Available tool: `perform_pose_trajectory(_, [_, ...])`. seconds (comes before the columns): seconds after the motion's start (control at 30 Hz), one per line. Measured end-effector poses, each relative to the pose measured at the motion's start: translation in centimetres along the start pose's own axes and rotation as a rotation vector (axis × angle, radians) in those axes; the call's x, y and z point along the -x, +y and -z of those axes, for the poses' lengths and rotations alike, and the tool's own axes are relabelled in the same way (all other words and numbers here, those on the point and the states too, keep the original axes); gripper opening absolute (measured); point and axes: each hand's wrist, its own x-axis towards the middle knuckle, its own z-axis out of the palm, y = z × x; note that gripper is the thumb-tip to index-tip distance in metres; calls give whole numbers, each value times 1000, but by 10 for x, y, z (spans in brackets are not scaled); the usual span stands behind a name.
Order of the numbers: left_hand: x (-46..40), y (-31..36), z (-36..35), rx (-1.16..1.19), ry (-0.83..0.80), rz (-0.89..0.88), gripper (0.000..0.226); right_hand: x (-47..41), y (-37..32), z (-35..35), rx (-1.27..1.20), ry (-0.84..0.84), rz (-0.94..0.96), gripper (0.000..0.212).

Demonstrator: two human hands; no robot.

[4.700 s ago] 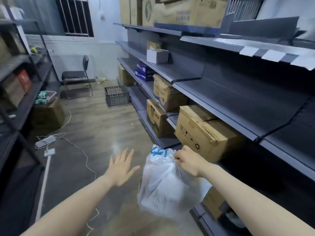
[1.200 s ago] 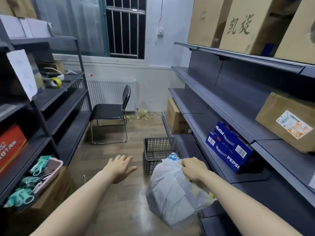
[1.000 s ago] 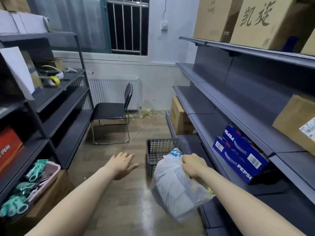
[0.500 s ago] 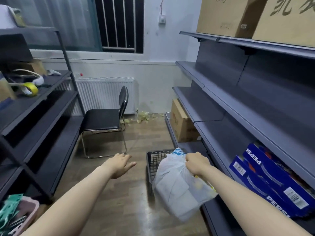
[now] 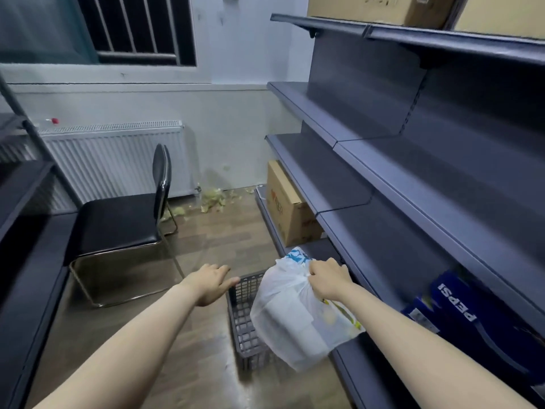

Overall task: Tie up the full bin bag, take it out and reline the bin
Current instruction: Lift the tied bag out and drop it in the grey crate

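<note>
My right hand [image 5: 328,280] grips the gathered neck of a full white bin bag [image 5: 295,314] with blue print at its top. The bag hangs in the air over the right side of a dark grey slatted plastic crate [image 5: 243,326] that stands on the floor. My left hand [image 5: 211,283] is held out flat, fingers straight, just left of the crate's near rim and holds nothing. No bin is in view.
Grey metal shelving [image 5: 413,178] runs along the right with a cardboard box [image 5: 287,208] low down and blue Pepsi cartons [image 5: 472,317]. A black chair [image 5: 124,219] stands at left before a white radiator [image 5: 115,160]. Scraps litter the floor [image 5: 212,199].
I have walked forward down the aisle, carrying the bag in my right hand. The crate, first far ahead, is now directly under the bag. My left hand has lowered toward the crate's rim.
</note>
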Motion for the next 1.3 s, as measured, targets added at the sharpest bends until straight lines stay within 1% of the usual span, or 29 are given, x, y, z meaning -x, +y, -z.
perform_pose_trajectory(0.17, [-66, -13, 29, 13, -14, -12, 60, -67, 8, 23, 13, -12, -10, 31])
perform_pose_trajectory(0.37, [-142, -48, 55, -1, -77, -45, 59, -137, 5, 39, 7, 10, -107, 32])
perform_pose_trajectory(0.57, [-250, -88, 68, -68, -171, -137, 62, -227, 5, 8, -30, -17, -262, 29])
perform_pose_trajectory(0.67, [-319, -105, 68, -93, -138, -174, 62, -273, 6, -26, -80, 3, -358, 30])
perform_pose_trajectory(0.77, [-380, -113, 48, -80, -155, -200, 62, -311, 11, -72, -130, -35, -409, 30])
perform_pose_trajectory(0.93, [-464, -117, -4, -196, -233, -256, 63, -359, 25, -150, -215, -46, -442, 33])
perform_pose_trajectory(1.1, [-526, -114, -79, -188, -295, -263, 64, -397, 45, -233, -299, -32, -490, 12])
perform_pose_trajectory(1.17, [-541, -111, -113, -172, -330, -269, 64, -409, 53, -265, -331, -34, -528, 15])
perform_pose_trajectory(1.23, [-551, -106, -147, -163, -373, -288, 65, -418, 61, -294, -346, -45, -573, 24])
perform_pose_trajectory(1.3, [-556, -99, -179, -173, -414, -320, 65, -424, 67, -320, -351, -58, -612, 29])
